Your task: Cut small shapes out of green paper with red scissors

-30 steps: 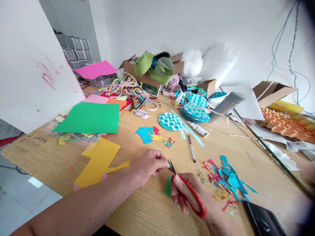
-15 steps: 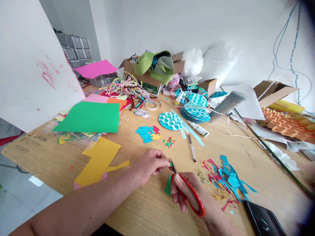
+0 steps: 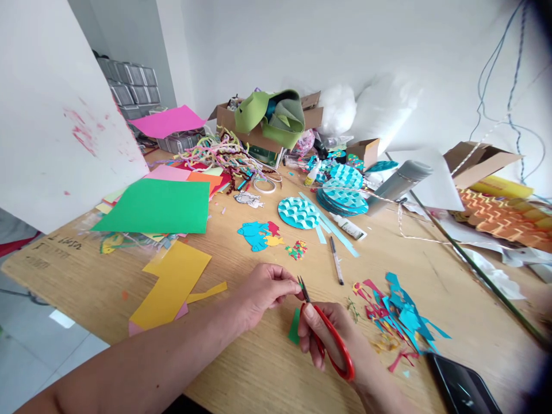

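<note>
1. Near edge, toward the middle of the tabletop [image 3: 259, 368]: right hand [image 3: 338, 316] gripping red-handled scissors [image 3: 340, 342], thumb in the handle, blades slightly parted and pointing away.
2. At the blades: small green piece [image 3: 301, 285], pinched in the fingertips of the left hand [image 3: 273, 284]; its shape is mostly hidden.
3. Green scrap [image 3: 294, 328] just beside the right hand's fingers; cannot tell whether held or lying.
4. Near edge, farther right: dark phone [image 3: 466, 382]. Just beyond, a loose heap of paper offcuts [image 3: 403, 310], blue, red and yellow; fine green trimmings [image 3: 353, 309] between heap and scissors.
5. Toward the near-left corner: yellow paper [image 3: 176, 282], notched, pink paper peeping from under it; narrow yellow strip [image 3: 209, 292] at its right side.
6. Middle of tabletop: pen [image 3: 336, 261]; confetti-like bits [image 3: 296, 249] in a small pile; blue fish cutout [image 3: 254, 236] with red and yellow ones at its right.
7. Farther out: blue scale-patterned disc [image 3: 298, 213], pale strips beside it; white bottle [image 3: 349, 226] lying on its side; large green sheet [image 3: 159, 207] toward the left edge.
8. Toward the far edge: stack of blue discs [image 3: 342, 198], grey cylinder [image 3: 399, 187] leaning, tangle of fuzzy stems [image 3: 215, 149], cardboard box [image 3: 259, 136] topped with green felt [image 3: 280, 118].
</note>
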`<state>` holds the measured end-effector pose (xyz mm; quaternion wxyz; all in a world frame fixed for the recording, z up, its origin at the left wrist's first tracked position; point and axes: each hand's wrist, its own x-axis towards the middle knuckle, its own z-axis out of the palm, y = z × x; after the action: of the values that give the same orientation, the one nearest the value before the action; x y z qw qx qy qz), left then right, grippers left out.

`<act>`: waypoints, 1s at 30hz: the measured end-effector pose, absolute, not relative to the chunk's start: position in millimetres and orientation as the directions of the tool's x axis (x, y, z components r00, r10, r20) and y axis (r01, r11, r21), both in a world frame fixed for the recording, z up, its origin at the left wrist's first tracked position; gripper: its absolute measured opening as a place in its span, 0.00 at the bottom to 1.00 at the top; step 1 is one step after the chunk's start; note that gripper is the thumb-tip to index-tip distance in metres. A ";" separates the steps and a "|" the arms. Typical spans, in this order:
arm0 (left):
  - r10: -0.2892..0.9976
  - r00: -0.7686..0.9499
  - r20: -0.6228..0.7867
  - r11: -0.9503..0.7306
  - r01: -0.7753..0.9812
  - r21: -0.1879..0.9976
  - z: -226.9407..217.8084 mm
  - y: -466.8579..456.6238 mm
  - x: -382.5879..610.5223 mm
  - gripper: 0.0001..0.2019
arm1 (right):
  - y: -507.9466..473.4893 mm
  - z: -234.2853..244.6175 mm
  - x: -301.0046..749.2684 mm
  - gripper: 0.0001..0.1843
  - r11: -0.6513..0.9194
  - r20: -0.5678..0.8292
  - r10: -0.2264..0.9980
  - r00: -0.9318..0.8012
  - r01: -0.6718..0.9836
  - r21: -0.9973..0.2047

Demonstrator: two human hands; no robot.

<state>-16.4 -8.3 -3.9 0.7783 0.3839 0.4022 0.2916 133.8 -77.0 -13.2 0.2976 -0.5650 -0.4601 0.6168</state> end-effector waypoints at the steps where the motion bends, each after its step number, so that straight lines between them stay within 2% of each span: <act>1: 0.764 0.505 -0.402 0.533 -0.143 0.834 -3.9 -8.3 -16.4 0.08 | -76.9 -12.7 133.6 0.33 -0.397 -0.421 0.888 -0.188 0.151 -0.905; 30: 0.774 0.498 -0.392 0.520 -0.146 0.842 0.4 -8.7 -16.5 0.09 | -78.8 -11.8 130.4 0.32 -0.374 -0.399 0.906 -0.143 0.174 -0.911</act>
<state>-16.5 -8.7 0.4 0.7729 0.3892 0.4033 0.2977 130.4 -78.8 -11.8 0.3076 -0.5780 -0.4672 0.5942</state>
